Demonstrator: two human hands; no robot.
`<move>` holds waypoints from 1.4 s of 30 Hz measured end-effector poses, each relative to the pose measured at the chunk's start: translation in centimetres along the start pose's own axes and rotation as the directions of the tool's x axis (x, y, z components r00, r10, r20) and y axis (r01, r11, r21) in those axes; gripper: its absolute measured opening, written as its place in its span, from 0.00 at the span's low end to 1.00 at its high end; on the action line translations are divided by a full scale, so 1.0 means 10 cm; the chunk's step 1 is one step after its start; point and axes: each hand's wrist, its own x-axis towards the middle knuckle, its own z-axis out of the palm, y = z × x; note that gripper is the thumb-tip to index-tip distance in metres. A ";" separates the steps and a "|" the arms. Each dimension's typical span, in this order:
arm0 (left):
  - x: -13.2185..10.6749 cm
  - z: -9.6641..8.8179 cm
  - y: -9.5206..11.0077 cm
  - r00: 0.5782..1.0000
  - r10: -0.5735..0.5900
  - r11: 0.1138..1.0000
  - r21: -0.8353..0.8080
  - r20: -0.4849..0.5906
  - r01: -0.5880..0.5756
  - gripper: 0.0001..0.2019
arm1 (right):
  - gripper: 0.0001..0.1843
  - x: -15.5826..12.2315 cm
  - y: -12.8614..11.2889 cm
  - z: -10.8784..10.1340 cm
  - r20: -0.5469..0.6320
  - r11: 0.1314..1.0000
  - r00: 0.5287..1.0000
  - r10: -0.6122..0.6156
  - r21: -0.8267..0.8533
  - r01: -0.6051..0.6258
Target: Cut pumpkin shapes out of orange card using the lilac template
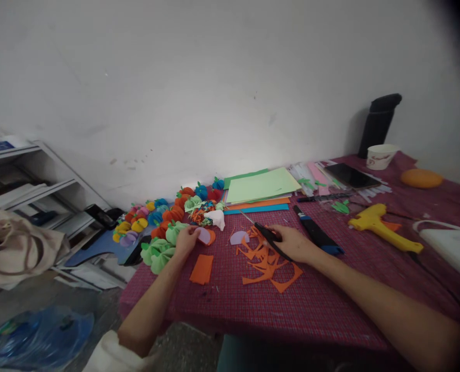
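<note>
My left hand (187,242) pinches a lilac half-round paper piece (204,235) laid over orange paper (211,238). In my right hand (290,243) is a pair of dark-handled scissors (266,233), the blades pointing up and left. A second lilac half-round piece (239,237) lies between my hands. Orange paper scraps (263,261) are heaped below the scissors. Nearer the table's front edge sits a small stack of orange rectangles (202,269). Folded green paper pumpkins (160,254) stand beside my left wrist.
Coloured paper sheets (263,186) lie at the back by the wall. A black-and-blue cutter (318,231), a yellow glue gun (384,227) with its cord, a phone (352,175) and a paper cup (381,156) are on the right. Colourful paper pumpkins (173,213) stand at the left.
</note>
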 end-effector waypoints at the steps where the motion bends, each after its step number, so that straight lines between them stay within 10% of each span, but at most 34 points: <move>1: 0.01 -0.01 0.00 1.000 0.018 0.998 0.063 -0.008 -0.018 0.15 | 0.21 0.00 0.00 0.00 0.004 1.000 1.000 0.003 -0.015 -0.003; 9: -0.17 -0.05 0.18 0.978 0.208 0.892 0.408 0.012 -0.195 0.20 | 0.21 -0.01 0.01 -0.03 -0.018 0.968 1.000 0.010 -0.250 -0.014; 21: -0.21 -0.14 0.17 0.844 0.335 0.673 0.520 0.419 -0.526 0.15 | 0.15 -0.06 -0.02 -0.09 -0.028 0.837 0.996 0.079 -0.540 -0.081; 42: 0.04 -0.20 0.12 0.818 0.268 0.742 0.432 0.509 -0.512 0.15 | 0.15 -0.11 -0.07 -0.11 -0.036 0.757 0.999 -0.006 -0.654 -0.019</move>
